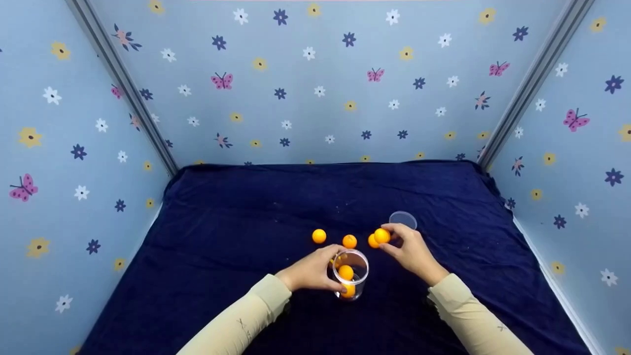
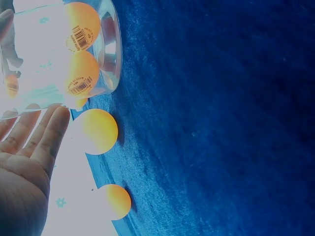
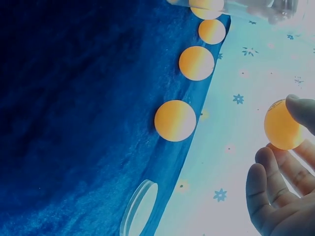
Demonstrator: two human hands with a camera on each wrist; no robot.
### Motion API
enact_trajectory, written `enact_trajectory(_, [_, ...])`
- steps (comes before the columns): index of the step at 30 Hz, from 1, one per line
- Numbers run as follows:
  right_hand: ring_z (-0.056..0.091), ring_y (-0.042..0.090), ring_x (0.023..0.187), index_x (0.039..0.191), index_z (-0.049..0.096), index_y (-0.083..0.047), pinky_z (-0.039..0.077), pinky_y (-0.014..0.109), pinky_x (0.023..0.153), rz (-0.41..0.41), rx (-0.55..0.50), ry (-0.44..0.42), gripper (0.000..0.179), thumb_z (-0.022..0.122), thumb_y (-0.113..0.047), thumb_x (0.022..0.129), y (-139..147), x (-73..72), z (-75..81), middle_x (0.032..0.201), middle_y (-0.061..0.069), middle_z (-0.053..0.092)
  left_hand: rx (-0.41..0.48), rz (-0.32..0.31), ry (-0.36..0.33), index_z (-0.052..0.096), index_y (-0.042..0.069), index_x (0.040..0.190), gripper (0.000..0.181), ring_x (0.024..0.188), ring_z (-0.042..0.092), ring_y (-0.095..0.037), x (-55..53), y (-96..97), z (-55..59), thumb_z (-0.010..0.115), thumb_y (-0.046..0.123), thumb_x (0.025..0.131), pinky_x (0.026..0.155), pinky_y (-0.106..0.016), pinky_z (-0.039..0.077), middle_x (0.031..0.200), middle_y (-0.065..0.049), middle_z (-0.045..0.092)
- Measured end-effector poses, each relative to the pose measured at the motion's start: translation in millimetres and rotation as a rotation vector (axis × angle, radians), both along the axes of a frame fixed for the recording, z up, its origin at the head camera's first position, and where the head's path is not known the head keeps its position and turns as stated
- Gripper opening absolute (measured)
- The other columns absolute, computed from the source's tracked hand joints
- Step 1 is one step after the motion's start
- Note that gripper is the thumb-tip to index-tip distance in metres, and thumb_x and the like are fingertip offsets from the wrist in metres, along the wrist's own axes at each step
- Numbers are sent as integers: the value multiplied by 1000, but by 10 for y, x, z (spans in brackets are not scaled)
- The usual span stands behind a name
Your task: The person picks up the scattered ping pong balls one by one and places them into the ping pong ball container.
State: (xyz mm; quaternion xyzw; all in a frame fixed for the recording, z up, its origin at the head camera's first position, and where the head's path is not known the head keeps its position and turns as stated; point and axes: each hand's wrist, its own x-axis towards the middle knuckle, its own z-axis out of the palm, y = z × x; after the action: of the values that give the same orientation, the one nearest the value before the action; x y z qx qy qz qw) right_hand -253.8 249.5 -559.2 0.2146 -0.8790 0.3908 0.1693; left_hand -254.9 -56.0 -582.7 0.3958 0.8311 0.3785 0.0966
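My left hand (image 1: 315, 268) grips a clear plastic jar (image 1: 363, 283) by its side, thumb and fingers around the wall. Two orange ping-pong balls (image 2: 82, 73) with printed barcodes show inside the jar, one above the other in the head view. Between thumb and fingertips, my right hand (image 1: 410, 249) pinches another orange ping-pong ball (image 3: 282, 125), raised off the cloth to the right of the jar. Three loose ping-pong balls lie in a row beyond the jar: a left one (image 1: 319, 236), a middle one (image 1: 349, 241) and a right one (image 1: 372, 241), partly hidden by the held ball.
A round clear lid (image 1: 405, 217) lies on the cloth just beyond my right hand. Dark blue cloth (image 1: 236, 212) covers the table. Flower-patterned walls (image 1: 315, 74) stand at the back and both sides, with grey metal posts (image 1: 133, 88) at the corners.
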Motion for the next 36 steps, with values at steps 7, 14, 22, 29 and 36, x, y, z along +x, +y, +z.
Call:
enact_trajectory(7, [68, 20, 82, 120, 75, 5, 57, 24, 70, 29, -12, 50, 42, 91, 4, 82, -35, 31, 36, 106, 14, 78, 1, 3, -9, 57, 9, 148, 87, 131, 66, -22, -1, -5, 1, 100, 38, 78, 118, -34, 50, 144, -4, 67])
enact_trajectory(14, [63, 6, 84, 120, 75, 4, 58, 24, 68, 72, -29, 77, 43, 92, 4, 80, -76, 67, 106, 98, 11, 76, -6, 4, -17, 57, 9, 149, 88, 132, 66, -22, -13, -2, -1, 99, 39, 78, 118, -33, 50, 144, -4, 67])
enact_trajectory(22, [72, 20, 83, 121, 75, 3, 60, 25, 72, 149, -37, 80, 41, 92, 0, 83, -117, 95, 153, 100, 10, 78, 1, 1, -26, 57, 10, 149, 88, 130, 66, -22, -14, 0, 0, 99, 39, 78, 117, -33, 51, 144, -3, 67])
enact_trajectory(29, [72, 21, 83, 121, 75, 4, 61, 25, 73, 177, -31, 98, 42, 92, -1, 82, -150, 114, 172, 100, 10, 78, 2, 2, -22, 57, 11, 148, 87, 130, 67, -22, -14, -1, -10, 100, 40, 77, 117, -34, 51, 143, -3, 67])
enact_trajectory(36, [73, 23, 83, 121, 75, 3, 63, 30, 71, 189, -32, 100, 42, 92, -2, 83, -175, 151, 201, 101, 10, 79, 15, -4, -28, 57, 8, 148, 88, 130, 67, -24, -11, 1, -5, 100, 39, 77, 118, -35, 51, 144, -6, 67])
